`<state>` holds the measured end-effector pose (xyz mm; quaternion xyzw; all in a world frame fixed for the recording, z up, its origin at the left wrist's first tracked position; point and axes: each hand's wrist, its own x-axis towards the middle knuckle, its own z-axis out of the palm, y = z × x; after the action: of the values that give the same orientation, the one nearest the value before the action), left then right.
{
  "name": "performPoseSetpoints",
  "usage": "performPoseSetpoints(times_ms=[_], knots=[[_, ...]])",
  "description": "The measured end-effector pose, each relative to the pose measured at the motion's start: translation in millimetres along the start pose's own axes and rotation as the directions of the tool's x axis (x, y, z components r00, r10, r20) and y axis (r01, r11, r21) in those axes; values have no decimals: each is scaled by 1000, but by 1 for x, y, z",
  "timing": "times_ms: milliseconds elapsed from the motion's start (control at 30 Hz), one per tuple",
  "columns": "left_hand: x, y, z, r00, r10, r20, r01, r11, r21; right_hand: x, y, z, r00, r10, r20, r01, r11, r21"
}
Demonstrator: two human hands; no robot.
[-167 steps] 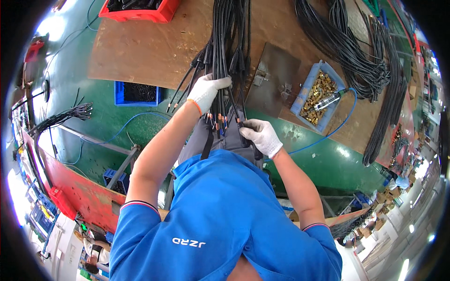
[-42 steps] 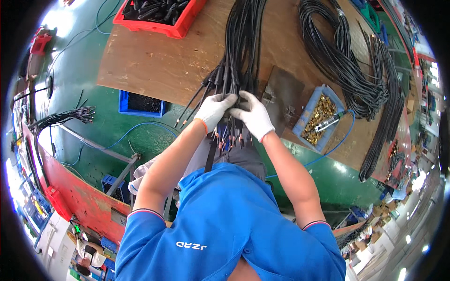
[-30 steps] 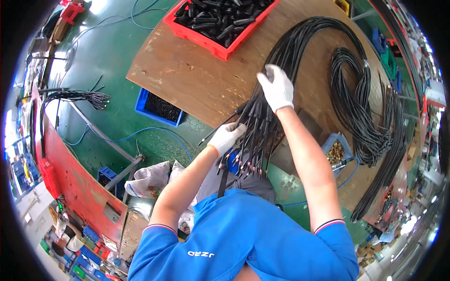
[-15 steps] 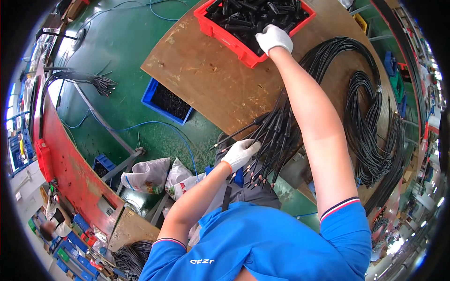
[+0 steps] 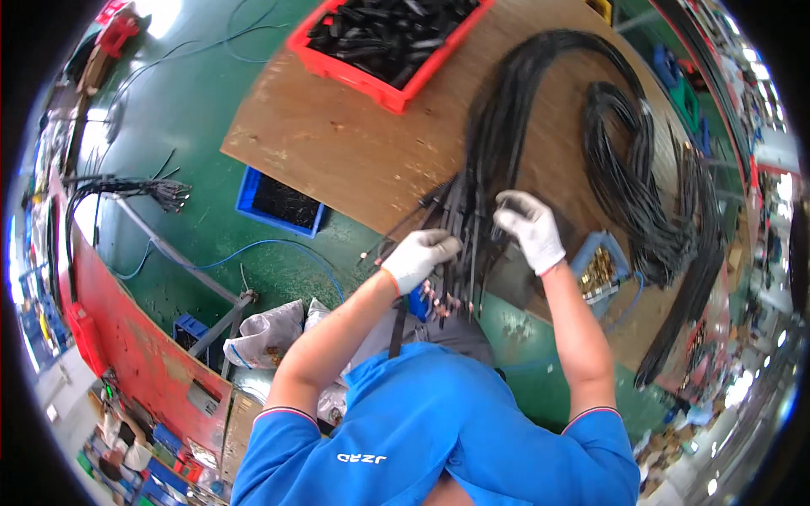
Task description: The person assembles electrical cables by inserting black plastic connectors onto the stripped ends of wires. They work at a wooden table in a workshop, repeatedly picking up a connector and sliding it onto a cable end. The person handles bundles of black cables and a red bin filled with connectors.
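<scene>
Green workshop flooring surrounds a brown wooden desk [image 5: 354,160] carrying a red bin [image 5: 384,38] of black parts at 12 o'clock and coiled black cables [image 5: 629,198] at 2 o'clock. The bundle of black cables [image 5: 481,169] runs from the desk centre to its near edge. The left hand [image 5: 419,257], gloved white, is closed around the bundle near its metal-tipped ends at 6 o'clock. The right hand [image 5: 530,229], also gloved, pinches a few strands beside it. The bundle is judged flexible, moderately heavy and prone to splaying; grip it close behind the terminals, not on them.
</scene>
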<state>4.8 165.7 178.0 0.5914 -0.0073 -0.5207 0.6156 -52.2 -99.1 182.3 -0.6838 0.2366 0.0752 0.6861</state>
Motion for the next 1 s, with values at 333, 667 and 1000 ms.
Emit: performPoseSetpoints(times_ms=[333,667,1000], knots=[[28,10,37,984,15,-177,-69,950,-304,-145,13,7,967,218,136,-191,964,-187],[36,3,57,976,56,-210,-111,959,-261,-161,12,1,976,153,152,-105,953,-286],[40,-7,55,982,35,-188,-84,962,-260,-152,9,-5,961,198,193,-114,919,-377]])
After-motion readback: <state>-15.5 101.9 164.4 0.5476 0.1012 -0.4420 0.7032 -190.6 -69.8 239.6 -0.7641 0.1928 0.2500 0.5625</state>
